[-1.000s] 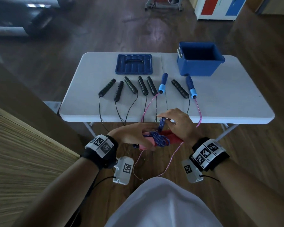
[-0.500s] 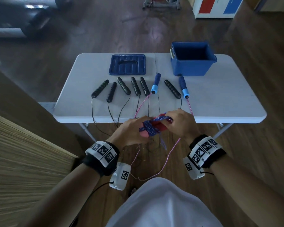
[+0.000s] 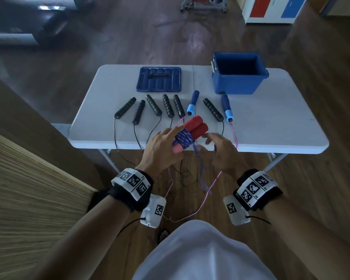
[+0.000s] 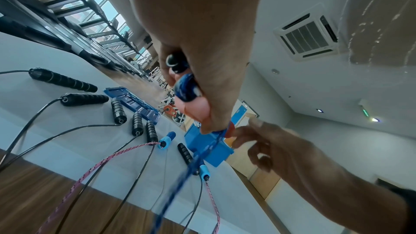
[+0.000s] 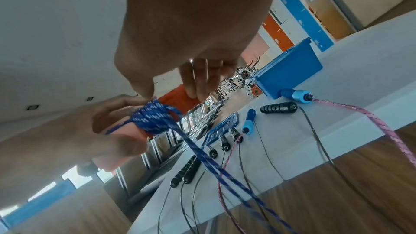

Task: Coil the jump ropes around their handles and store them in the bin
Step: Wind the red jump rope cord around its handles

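Two red handles (image 3: 196, 128) wound with blue rope (image 3: 183, 138) are gripped by left hand (image 3: 162, 150); right hand (image 3: 220, 152) relaxed, empty. On table (image 3: 271, 122): six black handles (image 3: 168, 106), two blue handles (image 3: 226, 107), one bin (image 3: 238, 81), one lid (image 3: 159, 79).

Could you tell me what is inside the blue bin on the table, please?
Nothing shows inside the blue bin: only its dark inner walls are visible. Its near wall hides part of the floor.

On the white table (image 3: 271, 126): six black handles (image 3: 168, 106), two blue handles (image 3: 192, 103), one blue bin (image 3: 240, 81), one blue lid (image 3: 159, 78). Just before the table's near edge: two red handles (image 3: 196, 128), two hands (image 3: 162, 148).
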